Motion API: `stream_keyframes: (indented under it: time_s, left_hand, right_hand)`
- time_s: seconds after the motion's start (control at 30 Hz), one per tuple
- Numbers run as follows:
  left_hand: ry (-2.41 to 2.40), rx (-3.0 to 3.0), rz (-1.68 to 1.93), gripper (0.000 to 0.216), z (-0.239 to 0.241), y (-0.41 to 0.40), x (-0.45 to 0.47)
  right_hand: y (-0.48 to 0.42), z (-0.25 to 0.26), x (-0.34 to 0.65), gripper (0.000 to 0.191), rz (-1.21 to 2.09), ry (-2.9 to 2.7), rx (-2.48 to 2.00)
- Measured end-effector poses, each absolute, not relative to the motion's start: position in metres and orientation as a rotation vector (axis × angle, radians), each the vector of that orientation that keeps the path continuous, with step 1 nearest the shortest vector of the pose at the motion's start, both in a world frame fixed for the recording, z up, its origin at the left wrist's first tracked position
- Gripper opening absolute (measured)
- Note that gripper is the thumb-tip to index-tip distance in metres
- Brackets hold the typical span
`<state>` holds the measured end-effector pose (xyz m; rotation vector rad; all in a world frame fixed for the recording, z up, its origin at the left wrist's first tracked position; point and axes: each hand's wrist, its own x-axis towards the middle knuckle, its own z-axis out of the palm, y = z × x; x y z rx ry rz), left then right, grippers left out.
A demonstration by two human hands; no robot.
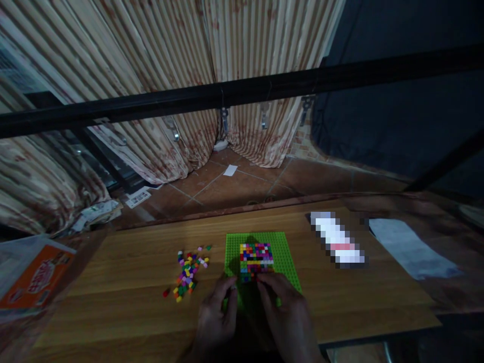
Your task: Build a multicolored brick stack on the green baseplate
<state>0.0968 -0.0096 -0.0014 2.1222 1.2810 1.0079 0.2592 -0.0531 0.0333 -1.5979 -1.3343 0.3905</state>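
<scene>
A green studded baseplate (285, 257) lies on the wooden table (132, 262). Small building bricks (256, 257) in many colours form a tight block near its middle. At the baseplate's left edge is my left hand (218, 310), thumb and fingers drawn together; what they hold, if anything, is too small to make out. My right hand (286, 302) reaches over the lower right of the baseplate, its fingertips pinched at the near edge of the brick block. Whatever is between those fingertips is hidden. Both hands cover part of the near side of the baseplate.
Left of the baseplate lies a loose pile of coloured bricks (187, 272). A pixelated, phone-like item (338, 239) is on the right of the table. An orange-and-clear package (34, 277) sits far left, a pale sheet (414, 247) far right. A dark bar (257, 91) crosses beyond the table.
</scene>
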Motion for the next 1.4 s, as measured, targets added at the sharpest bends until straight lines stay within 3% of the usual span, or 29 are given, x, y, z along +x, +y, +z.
stream_keyframes:
  time_s: [0.4, 0.93, 1.2, 1.4]
  left_hand:
    - [1.233, 2.131, 1.028, 0.024, -0.017, -0.013, 0.097]
    - [1.112, 2.408, 0.917, 0.037, 0.014, -0.023, 0.108]
    - [1.123, 2.282, 0.925, 0.036, 0.014, -0.017, 0.107]
    - [1.248, 2.004, 0.912, 0.03, 0.016, -0.028, 0.103]
  right_hand:
    - [-0.047, 0.018, 0.248, 0.029, 0.056, -1.489, -1.67]
    - [-0.05, 0.014, 0.252, 0.026, 0.095, -1.483, -1.636]
    - [-0.051, 0.004, 0.251, 0.03, 0.108, -1.555, -1.608]
    - [-0.053, 0.015, 0.253, 0.021, 0.157, -1.5, -1.562]
